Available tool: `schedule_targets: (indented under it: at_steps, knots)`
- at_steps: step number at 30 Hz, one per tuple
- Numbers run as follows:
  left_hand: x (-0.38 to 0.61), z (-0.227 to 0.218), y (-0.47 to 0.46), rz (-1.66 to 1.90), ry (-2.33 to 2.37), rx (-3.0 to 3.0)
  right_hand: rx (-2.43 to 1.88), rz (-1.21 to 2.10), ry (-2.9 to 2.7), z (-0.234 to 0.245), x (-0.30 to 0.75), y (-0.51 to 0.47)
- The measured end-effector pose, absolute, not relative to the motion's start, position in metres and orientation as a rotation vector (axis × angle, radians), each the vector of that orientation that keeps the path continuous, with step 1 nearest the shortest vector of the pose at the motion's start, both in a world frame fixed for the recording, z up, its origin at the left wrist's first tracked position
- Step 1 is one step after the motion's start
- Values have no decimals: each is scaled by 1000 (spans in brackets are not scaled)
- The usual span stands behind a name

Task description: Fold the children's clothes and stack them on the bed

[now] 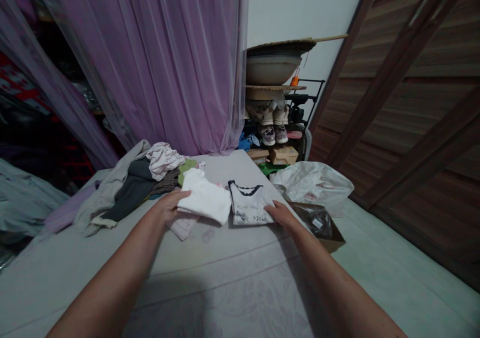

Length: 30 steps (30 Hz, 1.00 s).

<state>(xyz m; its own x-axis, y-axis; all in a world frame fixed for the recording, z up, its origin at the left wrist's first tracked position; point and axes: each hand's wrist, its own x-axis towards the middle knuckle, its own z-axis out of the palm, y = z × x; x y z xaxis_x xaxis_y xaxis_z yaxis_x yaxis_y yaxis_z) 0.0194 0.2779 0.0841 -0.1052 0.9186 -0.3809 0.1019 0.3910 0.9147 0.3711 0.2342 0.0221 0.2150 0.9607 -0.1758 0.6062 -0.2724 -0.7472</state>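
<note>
My left hand (174, 202) grips the left edge of a white folded garment (206, 196), fingers closed on the cloth. Under it, a pale pink striped cloth (183, 226) pokes out on the bed. To the right, my right hand (279, 213) pinches the right side of a folded shirt (249, 205) with a dark neckband and dark printed lettering near its lower edge. The shirt lies flat or nearly so, just beside the white garment. Left of my left hand rests a loose heap of clothes (138, 183) in grey, dark, green and patterned white.
The bed (225, 273) has a pale cover. Past its right edge stand a cardboard box (332, 240) with plastic inside and a white plastic bag (313, 183). A shoe rack (279, 123), purple curtain (180, 63) and wooden wardrobe (412, 103) lie beyond.
</note>
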Motion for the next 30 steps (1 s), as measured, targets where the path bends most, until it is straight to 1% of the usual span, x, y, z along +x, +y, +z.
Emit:
schedule_targets:
  at_steps: [1, 4, 6, 7, 8, 10, 12, 13, 16, 18, 20, 22, 25, 27, 30]
  knots:
    - [3, 81, 275, 835, 1713, 964, -1992, 841, -1467, 20, 371, 234]
    - [-20, 71, 267, 857, 1972, 1001, -2065, 743, -1525, 17, 371, 234]
    - [-11, 66, 259, 933, 2109, 1287, -2110, 690, -1547, 16, 372, 234]
    - [1, 63, 254, 961, 2147, 1535, -2136, 665, -1553, 16, 372, 234]
    - [16, 59, 248, 990, 2109, 1818, -2167, 630, -1562, 16, 372, 234]
    - [54, 48, 232, 956, 1801, 2286, -2233, 542, -1591, 15, 372, 232]
    - [93, 33, 215, 769, 1384, 2599, -2287, 469, -1627, 14, 372, 231]
    - [110, 25, 207, 658, 1253, 2674, -2305, 451, -1642, 15, 372, 230]
    - [142, 3, 194, 380, 1206, 2674, -2334, 446, -1665, 19, 372, 226]
    - [149, -5, 192, 286, 1257, 2618, -2371, 423, -1678, 23, 371, 223]
    - [151, -10, 191, 284, 1284, 2592, -2409, 323, -1698, 27, 369, 219]
    - [150, -13, 191, 333, 1294, 2602, -2373, 133, -1739, 29, 364, 216]
    - [148, -18, 189, 390, 1303, 2629, -2118, -81, -1913, 24, 352, 218]
    - [147, -22, 188, 403, 1329, 2630, -1989, -30, -2088, 17, 346, 223]
    - [146, -25, 190, 400, 1341, 2628, -2015, 213, -2217, 6, 341, 230]
